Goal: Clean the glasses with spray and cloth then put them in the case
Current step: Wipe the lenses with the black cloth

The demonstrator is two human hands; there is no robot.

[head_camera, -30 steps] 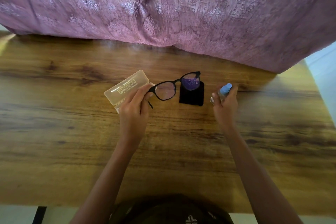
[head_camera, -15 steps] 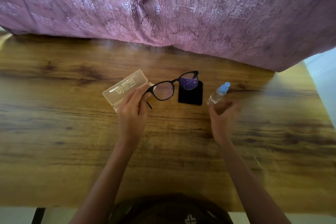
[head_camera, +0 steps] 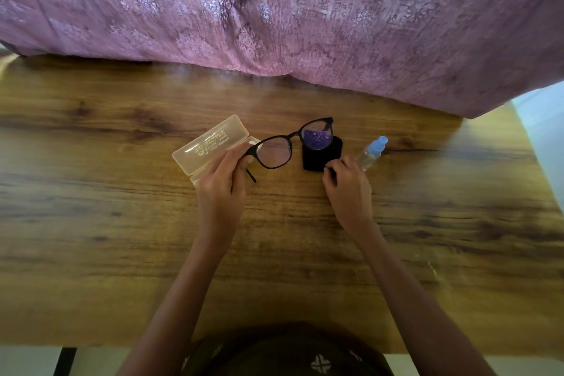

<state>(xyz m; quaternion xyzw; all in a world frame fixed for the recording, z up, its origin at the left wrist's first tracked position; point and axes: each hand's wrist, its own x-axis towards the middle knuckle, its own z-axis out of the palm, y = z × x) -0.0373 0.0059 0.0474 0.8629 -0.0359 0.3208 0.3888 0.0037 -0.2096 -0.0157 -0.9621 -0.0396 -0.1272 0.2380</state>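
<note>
The black-framed glasses (head_camera: 274, 152) are held just above the wooden surface (head_camera: 122, 223), tilted so that their right lens is raised. They are grasped by the left grip (head_camera: 221, 189), whose fingers are curled round the frame's left corner, with one folded temple tip seen poking out below. A purple sheen with pale specks is seen in the right lens, which overlaps the far edge of the black cloth (head_camera: 317, 159) lying on the surface. The cloth's near right corner is pinched between thumb and forefinger of the right grip (head_camera: 348, 189). Just beside that grip, a clear spray bottle (head_camera: 370, 153) with a blue cap is lying at an angle. A translucent case (head_camera: 210, 143) is lying open behind the left grip, with lettering on its lid. The far edge of the surface is covered by pink patterned fabric (head_camera: 274, 9).
</note>
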